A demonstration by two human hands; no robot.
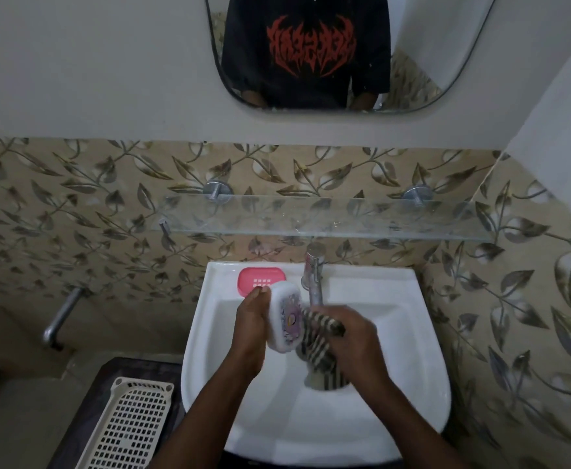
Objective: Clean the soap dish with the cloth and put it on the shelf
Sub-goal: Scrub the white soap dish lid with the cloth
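My left hand (pixel 251 328) grips a white soap dish (pixel 286 316) with a purple printed face, tilted on its edge above the sink basin (pixel 277 411). My right hand (pixel 353 340) holds a striped dark-and-cream cloth (pixel 323 357) bunched against the dish's right side; the cloth's tail hangs down into the basin. A pink slotted soap-dish part (pixel 260 280) lies flat on the sink's back ledge, left of the tap. The glass shelf (pixel 328 218) runs along the tiled wall above the sink.
A chrome tap (pixel 314 279) stands at the sink's back, right behind my hands. A cream plastic basket (pixel 130 424) lies on a dark surface at the lower left. A metal pipe (pixel 62 316) juts from the left wall. A mirror (pixel 311 52) hangs above.
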